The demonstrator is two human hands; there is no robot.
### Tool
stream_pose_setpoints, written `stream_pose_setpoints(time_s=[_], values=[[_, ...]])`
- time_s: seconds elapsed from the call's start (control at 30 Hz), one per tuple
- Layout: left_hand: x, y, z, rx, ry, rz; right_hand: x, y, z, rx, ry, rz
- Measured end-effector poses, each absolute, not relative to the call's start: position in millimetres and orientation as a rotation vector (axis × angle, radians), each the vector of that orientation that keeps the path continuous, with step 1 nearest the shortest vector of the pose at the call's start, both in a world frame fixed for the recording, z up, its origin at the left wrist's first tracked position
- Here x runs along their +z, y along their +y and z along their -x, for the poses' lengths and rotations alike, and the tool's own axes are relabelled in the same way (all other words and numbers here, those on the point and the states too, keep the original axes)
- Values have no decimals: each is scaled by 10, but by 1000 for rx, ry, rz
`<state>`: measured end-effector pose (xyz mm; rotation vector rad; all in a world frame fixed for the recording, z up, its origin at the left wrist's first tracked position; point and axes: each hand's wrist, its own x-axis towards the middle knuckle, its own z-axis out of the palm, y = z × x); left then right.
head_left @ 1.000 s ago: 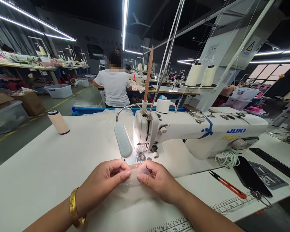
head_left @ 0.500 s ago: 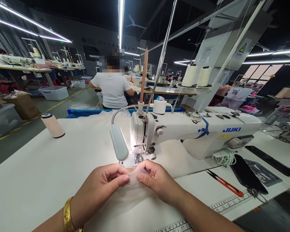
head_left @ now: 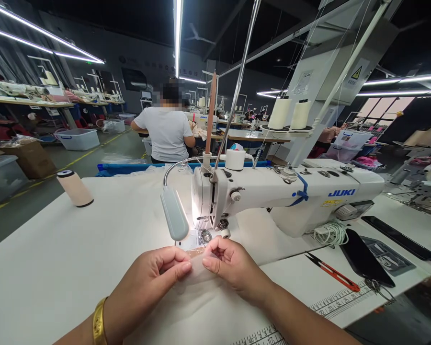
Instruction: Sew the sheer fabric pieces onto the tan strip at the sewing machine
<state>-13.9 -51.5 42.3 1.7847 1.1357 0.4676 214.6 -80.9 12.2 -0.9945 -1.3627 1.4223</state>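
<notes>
A thin, sheer whitish fabric [head_left: 198, 269] is stretched between my two hands, just in front of the needle area of a white sewing machine [head_left: 251, 189]. My left hand [head_left: 154, 273] pinches its left side between thumb and fingers. On the right side, my right hand [head_left: 233, 266] pinches the fabric in the same way. A strip with small light marks shows at its upper edge between the fingertips. The presser foot [head_left: 204, 237] stands just beyond the fingers. The lower part of the fabric blends into the white table [head_left: 57, 268].
A grey lamp [head_left: 175, 213] hangs left of the needle. A thread cone [head_left: 75, 188] stands at the table's left. Red thread snips [head_left: 334, 273], a black phone [head_left: 366, 256] and a green cord coil [head_left: 331, 233] lie right. A person [head_left: 168, 129] is beyond the table.
The view has shifted slightly. Both hands keep their pinch on the fabric, and the fabric between them looks flatter and more spread.
</notes>
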Motion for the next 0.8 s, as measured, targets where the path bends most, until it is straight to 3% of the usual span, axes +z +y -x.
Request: stream_pose_setpoints(time_s=[0.8], values=[[311,-520,130,532,1136,-1804,172,-823,-2145,1416,-1344,984]])
